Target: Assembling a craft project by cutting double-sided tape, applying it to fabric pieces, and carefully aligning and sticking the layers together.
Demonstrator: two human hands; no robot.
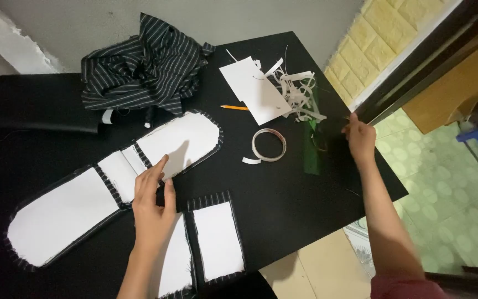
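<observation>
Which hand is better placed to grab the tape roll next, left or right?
Probably right. The right hand hovers at the table's right edge by the green strip, with the tape roll just beyond it. The left hand lies flat, pressing the white pattern pieces.

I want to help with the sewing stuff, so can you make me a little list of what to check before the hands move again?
1. Left hand resting flat on the long white-lined fabric piece: ok.
2. Right hand at the table's far edge by the green strip: ok; whether it grips anything: cannot tell.
3. Tape roll lying free on the black table: ok.
4. Paper scraps tidy: not ok, loose pile.
5. Small striped pieces fully on the table: not ok, one reaches the near edge.
</observation>
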